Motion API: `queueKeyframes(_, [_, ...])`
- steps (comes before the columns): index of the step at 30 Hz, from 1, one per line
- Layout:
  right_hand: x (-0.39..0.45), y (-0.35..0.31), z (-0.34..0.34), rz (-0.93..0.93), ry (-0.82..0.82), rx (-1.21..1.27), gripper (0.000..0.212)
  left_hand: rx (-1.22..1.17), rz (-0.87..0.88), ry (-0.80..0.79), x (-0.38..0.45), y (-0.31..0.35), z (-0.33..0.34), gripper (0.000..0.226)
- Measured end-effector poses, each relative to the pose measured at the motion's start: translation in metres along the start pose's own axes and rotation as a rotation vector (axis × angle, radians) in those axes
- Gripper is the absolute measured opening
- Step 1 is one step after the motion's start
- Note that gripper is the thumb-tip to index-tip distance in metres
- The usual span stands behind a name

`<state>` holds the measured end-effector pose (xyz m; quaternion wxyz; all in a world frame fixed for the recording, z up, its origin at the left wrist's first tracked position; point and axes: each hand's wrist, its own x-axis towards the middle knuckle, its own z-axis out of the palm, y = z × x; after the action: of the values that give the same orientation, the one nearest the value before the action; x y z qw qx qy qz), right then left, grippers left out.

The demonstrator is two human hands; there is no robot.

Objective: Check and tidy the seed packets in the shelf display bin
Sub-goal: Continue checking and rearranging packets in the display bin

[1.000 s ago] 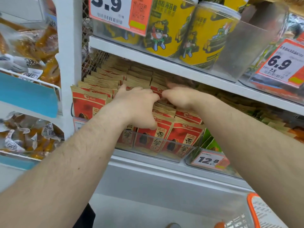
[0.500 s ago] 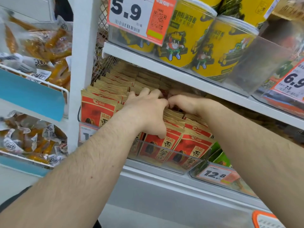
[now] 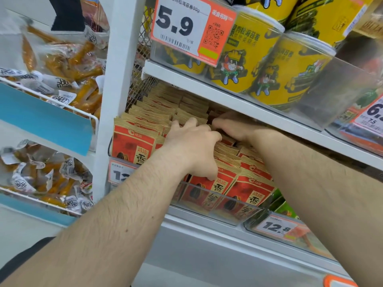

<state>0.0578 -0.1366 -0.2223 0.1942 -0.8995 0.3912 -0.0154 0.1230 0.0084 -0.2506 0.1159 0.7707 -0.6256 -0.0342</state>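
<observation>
Red seed packets (image 3: 132, 143) with kraft-paper tops stand in several rows inside a clear plastic bin (image 3: 219, 214) on the middle shelf. My left hand (image 3: 194, 146) reaches into the middle rows, fingers bent over the packet tops with the tips between packets. My right hand (image 3: 234, 127) lies just beside it to the right, fingers curled over the tops of packets further back, partly under the upper shelf. The front packets (image 3: 252, 193) of the right-hand rows lean forward against the bin's front wall. The fingertips of both hands are hidden among the packets.
The white upper shelf (image 3: 248, 104) hangs low over the bin and carries yellow canisters (image 3: 257, 59) and a 5.9 price tag (image 3: 186, 27). A white post (image 3: 118, 79) borders the bin on the left; wire baskets of orange snacks (image 3: 68, 65) lie beyond. Green packets (image 3: 284, 206) and a 12.8 tag (image 3: 275, 226) sit right.
Both hands stay together in the rows and have worked slightly deeper toward the back. My head has moved closer, so the shelf fills more of the view.
</observation>
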Motion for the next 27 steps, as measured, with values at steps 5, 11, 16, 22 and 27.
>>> queueKeyframes(5, [0.008, 0.009, 0.007, -0.017, -0.013, 0.095, 0.052, -0.003, 0.010, 0.013, -0.001, -0.001, 0.001, 0.086])
queueKeyframes(11, [0.018, 0.008, 0.010, 0.053, 0.112, -0.084, 0.059, -0.012, 0.005, 0.022, -0.001, -0.001, 0.000, 0.084])
queueKeyframes(16, [0.019, 0.001, 0.007, 0.082, 0.051, -0.034, 0.062, -0.015, 0.010, 0.031, -0.002, -0.002, 0.002, 0.083])
queueKeyframes(22, [0.031, 0.000, 0.004, 0.004, 0.005, -0.005, 0.043, -0.009, 0.018, 0.045, -0.003, -0.002, 0.003, 0.080])
queueKeyframes(27, [0.037, 0.001, 0.005, -0.043, -0.024, -0.022, 0.034, -0.001, 0.023, 0.052, -0.004, -0.001, 0.003, 0.076])
